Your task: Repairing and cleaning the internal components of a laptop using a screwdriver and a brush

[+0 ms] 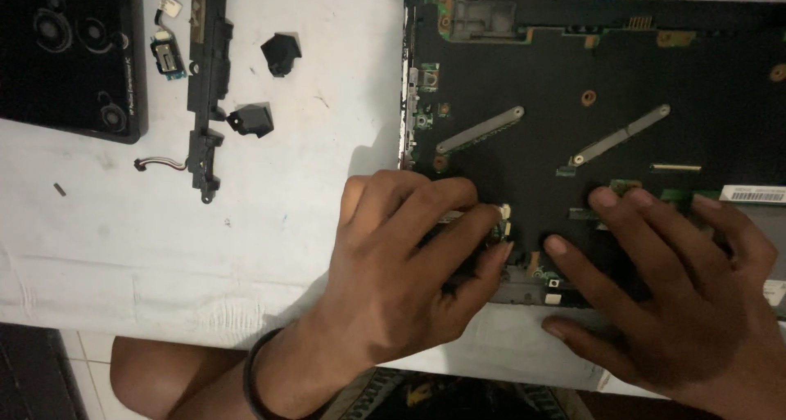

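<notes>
Both hands rest on the near edge of one opened laptop base (622,84), which lies on the white bench (311,142) with its dark inner board facing up.

Left hand (401,264): fingers curled, tips bunched at a small pale connector (503,215) on the board's near-left area. Fingers touch it; whether they actually pinch it, cannot tell. One dark band (255,371) on that wrist.

Right hand (671,281): fingers spread and flat, palm down, pressing on the board just right of the left hand. Nothing gripped.

Count on the laptop base: two slim grey metal strips, one at left centre (479,130), one at right centre (622,133), both lying at a slant. One white label (753,194) at the right edge.

Count on the bench, left of the base, well apart from both hands:
- one long black bracket strip (206,84), running lengthwise away from the viewer, with a short wire lead (160,164) at its near end;
- two small black plastic caps, one farther (281,53), one nearer (250,120);
- one small circuit piece (168,60) with a white plug (170,5) on its lead;
- one glossy black panel (74,56) at the far-left corner;
- one tiny loose screw (60,189) near the left edge.
</notes>
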